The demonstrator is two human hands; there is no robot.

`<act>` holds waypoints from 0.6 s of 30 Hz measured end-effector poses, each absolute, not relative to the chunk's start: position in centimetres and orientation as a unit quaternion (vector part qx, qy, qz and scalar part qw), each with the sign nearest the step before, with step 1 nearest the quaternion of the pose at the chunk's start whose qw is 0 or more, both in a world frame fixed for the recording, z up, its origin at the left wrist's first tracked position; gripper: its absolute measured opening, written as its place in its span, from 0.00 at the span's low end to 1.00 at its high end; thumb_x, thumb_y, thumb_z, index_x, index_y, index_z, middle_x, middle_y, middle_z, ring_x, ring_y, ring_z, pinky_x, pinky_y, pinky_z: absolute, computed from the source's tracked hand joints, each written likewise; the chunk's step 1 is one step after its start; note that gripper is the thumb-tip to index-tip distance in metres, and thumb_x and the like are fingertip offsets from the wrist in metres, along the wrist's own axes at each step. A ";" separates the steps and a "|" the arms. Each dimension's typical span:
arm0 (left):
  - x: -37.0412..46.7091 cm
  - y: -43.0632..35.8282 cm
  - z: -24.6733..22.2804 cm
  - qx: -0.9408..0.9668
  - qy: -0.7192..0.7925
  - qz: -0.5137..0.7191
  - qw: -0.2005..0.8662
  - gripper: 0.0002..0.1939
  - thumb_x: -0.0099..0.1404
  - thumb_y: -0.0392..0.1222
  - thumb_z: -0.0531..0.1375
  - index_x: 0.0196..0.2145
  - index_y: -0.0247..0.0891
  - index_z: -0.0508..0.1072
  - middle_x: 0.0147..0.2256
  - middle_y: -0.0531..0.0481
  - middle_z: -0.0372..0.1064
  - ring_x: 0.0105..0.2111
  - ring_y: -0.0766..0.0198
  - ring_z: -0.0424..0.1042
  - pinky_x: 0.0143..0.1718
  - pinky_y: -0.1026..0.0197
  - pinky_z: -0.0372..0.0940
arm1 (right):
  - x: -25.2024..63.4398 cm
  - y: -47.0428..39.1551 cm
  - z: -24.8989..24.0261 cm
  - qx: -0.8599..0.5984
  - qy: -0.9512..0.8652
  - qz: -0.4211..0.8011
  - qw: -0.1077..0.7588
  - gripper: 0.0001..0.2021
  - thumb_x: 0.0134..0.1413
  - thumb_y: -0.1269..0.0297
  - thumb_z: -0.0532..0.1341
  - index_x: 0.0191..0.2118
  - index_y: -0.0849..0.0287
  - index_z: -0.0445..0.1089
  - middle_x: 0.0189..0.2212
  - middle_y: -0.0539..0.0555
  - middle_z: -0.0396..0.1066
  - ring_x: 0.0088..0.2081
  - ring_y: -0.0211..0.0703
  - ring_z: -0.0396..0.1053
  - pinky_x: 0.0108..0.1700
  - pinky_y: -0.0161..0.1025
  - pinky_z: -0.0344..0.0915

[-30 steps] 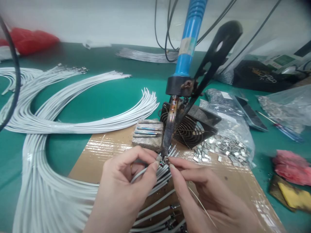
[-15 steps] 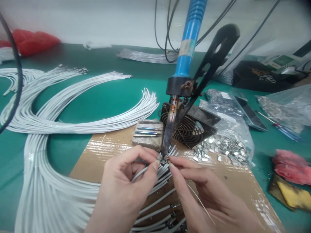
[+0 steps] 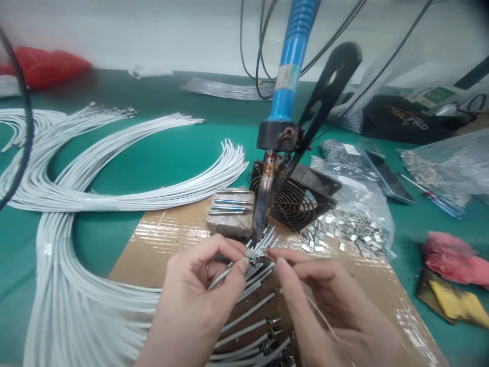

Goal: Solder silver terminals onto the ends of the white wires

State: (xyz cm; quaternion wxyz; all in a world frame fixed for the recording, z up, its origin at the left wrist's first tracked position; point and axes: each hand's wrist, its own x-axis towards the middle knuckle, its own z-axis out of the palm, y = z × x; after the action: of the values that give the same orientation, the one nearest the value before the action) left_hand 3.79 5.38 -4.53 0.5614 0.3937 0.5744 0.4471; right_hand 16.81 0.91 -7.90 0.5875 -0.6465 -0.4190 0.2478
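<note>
A white cable (image 3: 218, 279) is pinched between the thumb and fingers of my left hand (image 3: 204, 295). At its end, just past my fingertips, sits a small metal connector (image 3: 258, 259). My right hand (image 3: 328, 290) pinches a thin solder wire (image 3: 320, 315), whose tail trails below the palm; its tip is close to the connector, and contact cannot be made out. Above both hands a blue-handled soldering iron (image 3: 292, 61) points down, held by a black metal bracket (image 3: 324, 97). The iron's dark tip stands slightly above the connector. Several white cables with connectors (image 3: 263, 326) lie below my hands.
Behind the iron stands a black fan (image 3: 298, 199); beside it a worn block (image 3: 231, 219) carries metal rods. Loose metal connector shells (image 3: 344, 232) spill from a plastic bag at right. Bundled white cables (image 3: 95, 201) fill the left. Cardboard (image 3: 141, 250) covers the green table. A yellow sponge (image 3: 458, 303) lies right.
My right hand has drawn a little to the right with the solder wire, away from the iron's tip. The connector in my left hand now sits slightly below the tip. The view has shifted slightly.
</note>
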 end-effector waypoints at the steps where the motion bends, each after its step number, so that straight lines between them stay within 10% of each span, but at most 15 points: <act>1: 3.7 5.2 -4.6 0.397 0.576 0.445 0.559 0.06 0.53 0.36 0.72 0.22 0.36 0.79 0.32 0.53 0.79 0.21 0.75 0.62 0.24 0.70 0.55 | 17.3 0.9 -7.9 -0.654 -0.399 0.249 0.592 0.07 0.66 0.59 0.71 0.35 0.51 0.75 0.37 0.49 0.85 0.37 0.36 0.83 0.41 0.25 0.76; 9: 2.8 3.3 -6.0 0.409 0.577 0.407 0.578 0.08 0.53 0.36 0.74 0.23 0.36 0.78 0.35 0.53 0.78 0.20 0.77 0.61 0.22 0.71 0.54 | 20.9 0.4 -9.0 -0.528 -0.328 0.430 0.655 0.27 0.70 0.39 0.59 0.35 0.53 0.88 0.26 0.54 0.81 0.29 0.42 0.78 0.34 0.34 0.77; 18: 2.4 1.6 -5.9 0.441 0.578 0.367 0.581 0.08 0.57 0.42 0.75 0.27 0.41 0.80 0.35 0.51 0.78 0.27 0.67 0.74 0.22 0.70 0.59 | 17.6 -0.4 -7.5 -0.622 -0.510 0.342 0.487 0.18 0.68 0.60 0.64 0.25 0.56 0.72 0.22 0.45 0.67 0.25 0.35 0.66 0.28 0.33 0.59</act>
State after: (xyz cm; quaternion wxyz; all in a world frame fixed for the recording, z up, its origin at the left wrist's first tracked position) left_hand 2.44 1.58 -5.94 0.5807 0.4409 0.5778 0.3668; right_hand 17.65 -0.37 -7.47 0.4868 -0.6216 -0.5098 0.3417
